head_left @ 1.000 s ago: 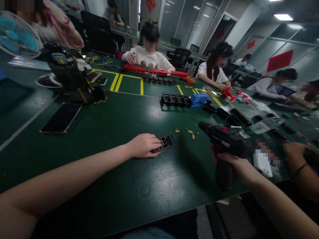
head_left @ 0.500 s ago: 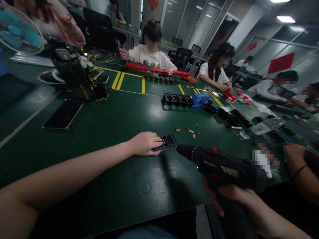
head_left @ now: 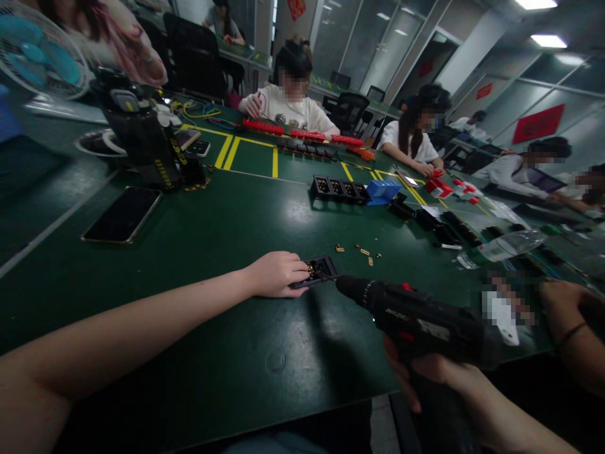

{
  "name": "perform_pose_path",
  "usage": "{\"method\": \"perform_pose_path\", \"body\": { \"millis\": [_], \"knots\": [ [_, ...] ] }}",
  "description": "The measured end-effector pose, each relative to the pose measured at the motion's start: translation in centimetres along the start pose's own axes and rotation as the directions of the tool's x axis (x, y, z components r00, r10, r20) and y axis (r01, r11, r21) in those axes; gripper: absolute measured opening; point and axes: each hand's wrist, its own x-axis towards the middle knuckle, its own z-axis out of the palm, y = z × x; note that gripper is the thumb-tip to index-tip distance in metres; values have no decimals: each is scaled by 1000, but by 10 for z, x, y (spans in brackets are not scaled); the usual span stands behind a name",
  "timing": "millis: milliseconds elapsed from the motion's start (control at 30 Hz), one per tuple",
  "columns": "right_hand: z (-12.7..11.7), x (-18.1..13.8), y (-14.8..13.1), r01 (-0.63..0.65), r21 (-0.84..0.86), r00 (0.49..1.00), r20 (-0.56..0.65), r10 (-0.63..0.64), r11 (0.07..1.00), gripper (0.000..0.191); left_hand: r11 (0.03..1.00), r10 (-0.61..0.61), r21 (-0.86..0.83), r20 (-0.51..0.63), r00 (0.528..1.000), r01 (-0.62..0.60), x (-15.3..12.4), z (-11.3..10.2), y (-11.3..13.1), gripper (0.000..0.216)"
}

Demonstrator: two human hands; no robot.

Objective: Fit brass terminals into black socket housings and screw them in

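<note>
On the green table point(head_left: 227, 353), my left hand point(head_left: 278, 274) grips a small black plastic housing point(head_left: 326, 270) with brass-coloured parts inside. Its fingers lie over the housing's left end. My right hand point(head_left: 425, 375) is wrapped round the handle of a black cordless drill point(head_left: 416, 315) with red details. The drill points left, and its thin bit reaches over the housing; whether the tip touches a screw is too small to tell. Just beyond the housing lie several small brass plates point(head_left: 365, 252) and screws.
Farther back stand a black compartment box point(head_left: 338, 189) with brass pieces and a blue box point(head_left: 380, 192). A phone point(head_left: 123, 214) lies left, near a black holder point(head_left: 142, 139) and a fan point(head_left: 38, 53). At right are a plastic bottle point(head_left: 501, 248) and a co-worker's arm point(head_left: 570, 315).
The view has shifted slightly. My hands, the housing and the drill keep nearly the same places relative to each other. Across the table, a person's raised hand has moved.
</note>
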Motion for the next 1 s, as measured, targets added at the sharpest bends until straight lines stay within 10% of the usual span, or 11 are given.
{"method": "perform_pose_path", "body": {
  "millis": [1000],
  "knots": [
    [7, -1, -7, 77, -89, 997, -8, -78, 993, 39, 1000, -4, -19, 13, 1000, 4, 0, -3, 1, 25]
  ]
}}
